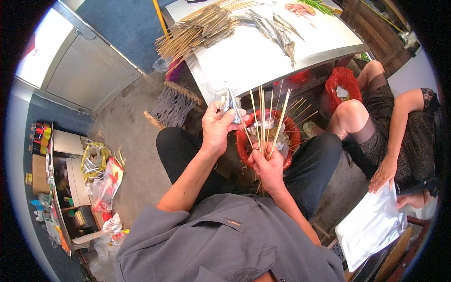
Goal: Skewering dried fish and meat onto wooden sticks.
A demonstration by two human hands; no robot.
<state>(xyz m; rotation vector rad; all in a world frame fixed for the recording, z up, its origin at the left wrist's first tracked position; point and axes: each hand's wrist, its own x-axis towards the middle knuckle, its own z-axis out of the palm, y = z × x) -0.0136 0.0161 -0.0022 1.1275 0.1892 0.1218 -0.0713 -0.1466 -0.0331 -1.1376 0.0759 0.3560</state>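
My left hand (219, 123) grips several small silvery dried fish (229, 104), one against another, near the front edge of a white-topped table. Between the fingers and thumb of my right hand (269, 165) is a fanned bunch of thin bamboo skewers (262, 123), pointing up towards the table. One skewer tilts left, its tip at the fish; whether it pierces them I cannot tell. Below both hands stands a red-lined waste bin (294, 135) holding scraps, with more skewers sticking out to its right.
On the table (243, 56) lie a heap of skewered dried fish (208, 28), loose long fish (273, 28), pink strips (299, 9) and green stalks (319, 5). A woven stool (172, 105) stands left of it. A person (398, 127) sits at right, one hand on a silvery bag (370, 222).
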